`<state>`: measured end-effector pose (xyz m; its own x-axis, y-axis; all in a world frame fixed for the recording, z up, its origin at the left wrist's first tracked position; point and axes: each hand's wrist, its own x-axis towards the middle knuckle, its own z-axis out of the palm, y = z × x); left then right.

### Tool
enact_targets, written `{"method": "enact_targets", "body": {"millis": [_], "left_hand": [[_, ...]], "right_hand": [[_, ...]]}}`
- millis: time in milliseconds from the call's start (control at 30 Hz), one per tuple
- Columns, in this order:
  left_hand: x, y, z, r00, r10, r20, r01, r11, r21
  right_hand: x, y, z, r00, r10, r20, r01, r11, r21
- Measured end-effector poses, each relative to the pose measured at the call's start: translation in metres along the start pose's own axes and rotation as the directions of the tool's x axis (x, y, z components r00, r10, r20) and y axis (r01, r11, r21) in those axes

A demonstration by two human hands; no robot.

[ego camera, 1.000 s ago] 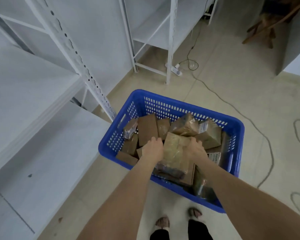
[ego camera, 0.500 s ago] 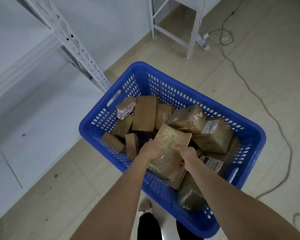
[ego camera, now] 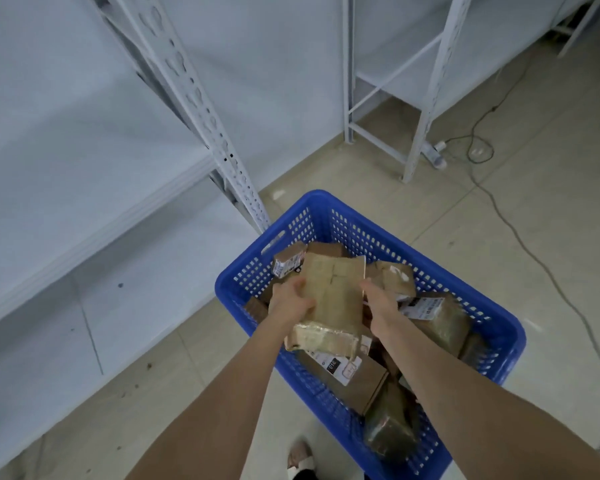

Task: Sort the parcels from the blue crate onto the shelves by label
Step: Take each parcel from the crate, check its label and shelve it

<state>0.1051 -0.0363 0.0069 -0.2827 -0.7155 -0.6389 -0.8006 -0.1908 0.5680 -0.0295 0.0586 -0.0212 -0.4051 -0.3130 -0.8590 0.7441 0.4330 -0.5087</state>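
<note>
A blue crate stands on the floor, holding several brown cardboard parcels. I hold a flat brown parcel wrapped in clear tape above the crate, lifted clear of the others. My left hand grips its left edge and my right hand grips its right edge. Its label is not visible from here. Below it lies a box with a white label. Another labelled parcel rests at the right, and a small labelled box leans in the far left corner.
White metal shelves run along the left, with a perforated upright touching the crate's far left corner. A second rack stands at the back. A power strip and cable lie on the tiled floor at right.
Both hands have lifted the taped parcel up out of the pile in the crate. My view has tilted up, bringing the shelves and back rack into sight.
</note>
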Motion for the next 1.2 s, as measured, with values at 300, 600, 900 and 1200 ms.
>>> {"method": "enact_targets", "body": {"millis": [300, 600, 900, 1200], "left_hand": [[-0.050, 0.025, -0.063, 0.994, -0.058, -0.090, 0.007, 0.873, -0.488], [-0.088, 0.052, -0.124, 0.990, -0.084, -0.117, -0.018, 0.736, -0.677], [-0.114, 0.062, -0.156, 0.973, -0.080, -0.215, -0.102, 0.690, -0.717], [-0.128, 0.059, -0.169, 0.990, -0.112, -0.083, 0.001, 0.601, -0.799]], "right_hand": [[-0.069, -0.050, 0.019, 0.954, -0.079, 0.289, 0.120, 0.985, -0.127], [-0.126, -0.078, 0.040, 0.777, -0.272, 0.568, 0.535, 0.761, -0.367], [-0.157, -0.085, 0.053, 0.642, -0.359, 0.678, 0.717, 0.596, -0.363], [-0.171, -0.086, 0.061, 0.337, -0.630, 0.699, 0.807, -0.190, -0.559]]}}
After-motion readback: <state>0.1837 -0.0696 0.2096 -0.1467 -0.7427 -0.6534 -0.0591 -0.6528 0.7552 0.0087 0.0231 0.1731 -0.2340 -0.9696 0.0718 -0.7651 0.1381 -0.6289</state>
